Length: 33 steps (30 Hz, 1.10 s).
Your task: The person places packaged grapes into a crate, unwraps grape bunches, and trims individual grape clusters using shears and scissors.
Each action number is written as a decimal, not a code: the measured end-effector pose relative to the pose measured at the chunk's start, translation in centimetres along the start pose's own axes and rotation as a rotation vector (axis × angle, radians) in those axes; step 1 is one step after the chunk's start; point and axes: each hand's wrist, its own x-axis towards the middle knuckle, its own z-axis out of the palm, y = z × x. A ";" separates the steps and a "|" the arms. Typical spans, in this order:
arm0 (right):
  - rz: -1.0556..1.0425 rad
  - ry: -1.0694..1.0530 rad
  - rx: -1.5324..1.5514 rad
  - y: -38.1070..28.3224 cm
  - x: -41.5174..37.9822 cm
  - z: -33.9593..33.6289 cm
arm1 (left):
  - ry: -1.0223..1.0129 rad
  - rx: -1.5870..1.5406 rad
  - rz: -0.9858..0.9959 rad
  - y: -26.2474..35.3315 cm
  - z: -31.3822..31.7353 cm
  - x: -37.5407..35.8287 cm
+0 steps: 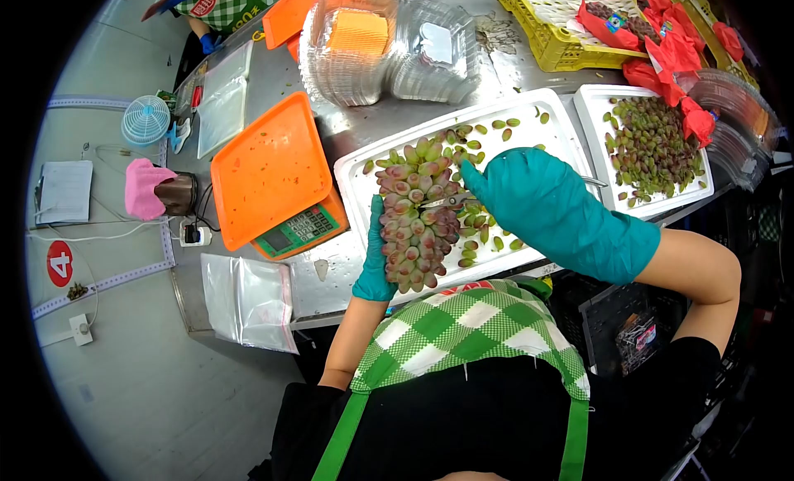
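Note:
My left hand point(376, 258), in a teal glove, holds a large bunch of reddish-green grapes point(416, 224) from its left side. The bunch hangs over a white foam tray point(356, 187) with loose green grapes in it. My right hand point(529, 196), gloved in teal too, is closed round scissors point(447, 201), whose metal blades reach to the right side of the bunch. Part of the handles is hidden by the glove.
An orange-topped scale point(271, 171) stands at the left, plastic bags point(248, 299) below it. Clear boxes point(347, 59) are stacked behind. At right are a second foam tray point(589, 109) of loose grapes and a yellow crate point(546, 47). Another person point(223, 9) is at the top left.

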 end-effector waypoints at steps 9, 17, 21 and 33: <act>0.010 -0.007 -0.019 -0.5 0.0 1.2 | -0.003 -0.039 -0.013 0.0 0.0 0.1; -0.032 -0.077 0.144 0.9 0.3 0.6 | 0.011 -0.060 -0.022 -0.4 -0.1 0.3; -0.031 -0.090 0.139 1.0 0.4 0.8 | -0.040 -0.070 -0.037 -0.2 0.5 0.6; 0.000 -0.051 0.310 3.4 1.5 0.5 | -0.209 -0.005 0.241 -0.3 0.0 2.9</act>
